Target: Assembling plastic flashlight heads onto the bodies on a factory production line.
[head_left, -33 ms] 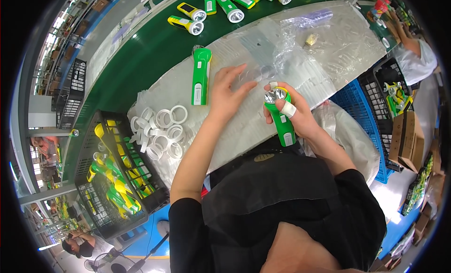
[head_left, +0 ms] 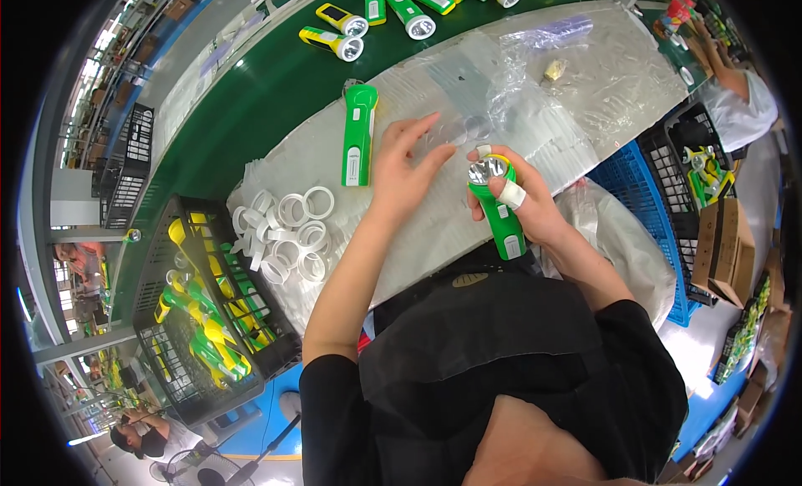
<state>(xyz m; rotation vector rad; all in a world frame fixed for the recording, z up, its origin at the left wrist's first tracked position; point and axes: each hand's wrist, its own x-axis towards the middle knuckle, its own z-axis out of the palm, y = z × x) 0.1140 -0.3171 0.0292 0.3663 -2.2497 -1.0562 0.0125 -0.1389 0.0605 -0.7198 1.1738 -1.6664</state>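
Observation:
My right hand is closed around a green flashlight with a yellow edge, its bare reflector end tilted up and away from me. White tape wraps the thumb and a fingertip. Over the covered worktop, my left hand has thumb and fingers spread, with nothing gripped that I can make out. Beyond its fingertips are faint clear round discs, hard to tell from the plastic. Another green flashlight lies left of that hand. Closer to me on the left is a heap of white rings.
Several finished-looking flashlights lie along the far green surface. A black crate of flashlight bodies stands at the left. Crumpled clear plastic and a small yellowish lump sit farther off. Blue crates and a co-worker are at right.

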